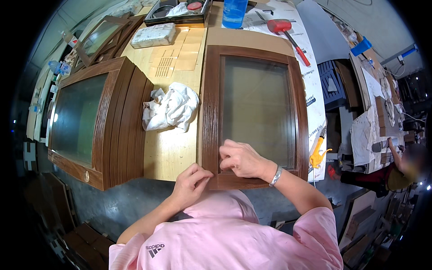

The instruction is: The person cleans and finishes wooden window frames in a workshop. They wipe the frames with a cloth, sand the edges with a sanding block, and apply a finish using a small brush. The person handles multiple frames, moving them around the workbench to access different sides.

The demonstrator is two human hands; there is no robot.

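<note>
Brown glazed frame (257,112) lies under right fingers (228,155), by left fingers (200,173).

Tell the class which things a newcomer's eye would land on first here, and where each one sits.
Probably the glazed panel in the middle, with the left hand and right hand at its near end. Next, likely the red mallet beyond its far right corner and the white cloth between it and the panel stack on the left.
</note>
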